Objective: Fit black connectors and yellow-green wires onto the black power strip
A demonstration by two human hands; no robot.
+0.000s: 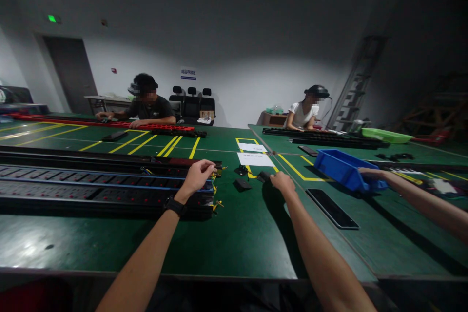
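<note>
My left hand (197, 176), with a dark watch on the wrist, is above the right end of the long black rails (109, 197). Its thumb and fingers are pinched together, and anything between them is too small to make out. Yellow wire ends (218, 203) stick out from the rail ends just beside it. To the right, my right hand (283, 183) has its fingers closed on a small black part (263, 176) low over the green table. Another black piece (242, 185) and a small black fitting (242, 170) lie between my two hands.
Right of my arm lies a dark phone (332, 208). A co-worker's hand (371, 173) reaches into the blue bin (338, 171). White paper sheets (255, 159) lie ahead on the green table (241, 239). Two people sit across, working at a red rail (171, 127) and black rails (329, 140).
</note>
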